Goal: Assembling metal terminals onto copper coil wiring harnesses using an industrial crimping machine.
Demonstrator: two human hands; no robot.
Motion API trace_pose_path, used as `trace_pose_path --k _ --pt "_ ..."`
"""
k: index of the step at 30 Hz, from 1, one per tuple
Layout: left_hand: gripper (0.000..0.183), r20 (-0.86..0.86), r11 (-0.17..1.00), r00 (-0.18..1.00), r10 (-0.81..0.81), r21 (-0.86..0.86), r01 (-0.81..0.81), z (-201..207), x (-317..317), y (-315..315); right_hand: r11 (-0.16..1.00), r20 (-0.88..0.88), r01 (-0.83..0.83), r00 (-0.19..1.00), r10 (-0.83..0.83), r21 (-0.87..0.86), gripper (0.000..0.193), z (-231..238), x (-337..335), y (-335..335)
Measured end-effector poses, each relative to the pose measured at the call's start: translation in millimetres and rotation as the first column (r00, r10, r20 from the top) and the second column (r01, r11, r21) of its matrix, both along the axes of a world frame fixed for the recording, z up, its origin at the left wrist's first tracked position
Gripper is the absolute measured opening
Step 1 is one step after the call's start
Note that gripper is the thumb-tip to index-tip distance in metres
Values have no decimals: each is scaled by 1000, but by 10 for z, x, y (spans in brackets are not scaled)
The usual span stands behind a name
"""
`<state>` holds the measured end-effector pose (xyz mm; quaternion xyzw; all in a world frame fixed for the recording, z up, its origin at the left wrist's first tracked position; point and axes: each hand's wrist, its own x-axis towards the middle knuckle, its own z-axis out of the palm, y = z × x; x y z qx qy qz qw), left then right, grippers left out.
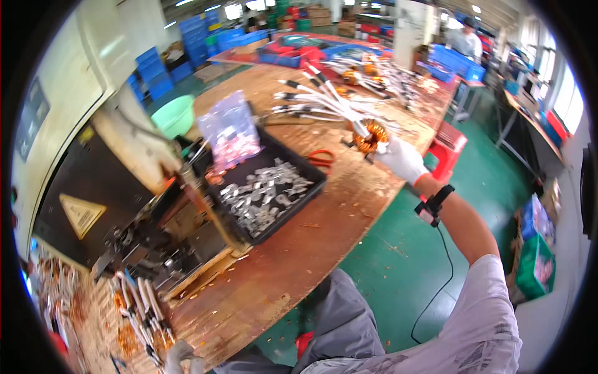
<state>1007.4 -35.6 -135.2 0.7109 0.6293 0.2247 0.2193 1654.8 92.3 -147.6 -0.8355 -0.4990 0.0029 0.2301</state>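
Observation:
My right hand [402, 157], in a white glove, reaches far out over the workbench. Its fingers grip a ring-shaped copper wire coil [372, 137], whose long white-sleeved leads [330, 103] with dark ends fan out toward the far left. At the bottom left edge my left hand [180, 358] is also gloved; it is cut off and blurred, so its fingers do not read clearly. Just beside it lies a bundle of white-sleeved leads [146, 308] with black bands. Copper coils [126, 340] sit next to that bundle.
A black tray [283, 215] holds small metal terminals and a plastic bag [230, 128] of copper-coloured parts. The press machine [75, 187] stands at left. More coils [374, 71] lie at the far end. Red-handled scissors or pliers [320, 160] rest behind the tray. A red stool [447, 149] stands beside the bench.

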Motion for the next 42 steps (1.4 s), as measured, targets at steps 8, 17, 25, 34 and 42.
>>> trace_pose_path --k 8,17,25,34,42 --pt "40 31 927 939 341 152 -342 -15 -830 156 964 451 -213 885 121 159 45 -721 2037 1162" --pt "48 24 898 900 436 55 -436 240 -1623 1070 923 530 -341 824 201 179 45 -702 1009 670" --pt "43 -300 973 952 66 -192 -128 -348 -2002 2057 930 85 -368 926 367 0 37 -351 -559 -1174" --pt "54 -77 935 954 291 -191 -301 -670 -2264 2989 973 -207 -153 971 116 -171 38 -475 -754 -1715" --pt "72 -134 928 928 347 -92 -361 -733 -2664 2893 928 -205 -315 939 275 -199 36 -508 -1000 -1507"
